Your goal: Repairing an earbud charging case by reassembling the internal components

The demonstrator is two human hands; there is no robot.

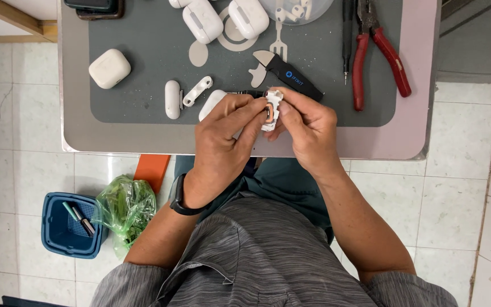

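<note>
Over the near edge of the surface (370, 142), both hands meet around a small white plastic part (271, 109) with an orange-brown ring inside. Left hand (225, 136) is curled, thumb and forefinger pinching the part's left side; a black wristband (178, 196) circles that wrist. Right hand (308, 128) is curled too, fingertips clamping the part from the right. Both forearms angle inward from the torso. Just beyond lie a black-handled pry tool (288, 74) and red pliers (379, 51).

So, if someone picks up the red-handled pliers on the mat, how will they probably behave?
The red-handled pliers look metal, so probably stiff and heavy for their size. Their handles lie spread apart on the grey mat, so they may swing at the joint. Lying flat, they seem unlikely to roll.
</note>
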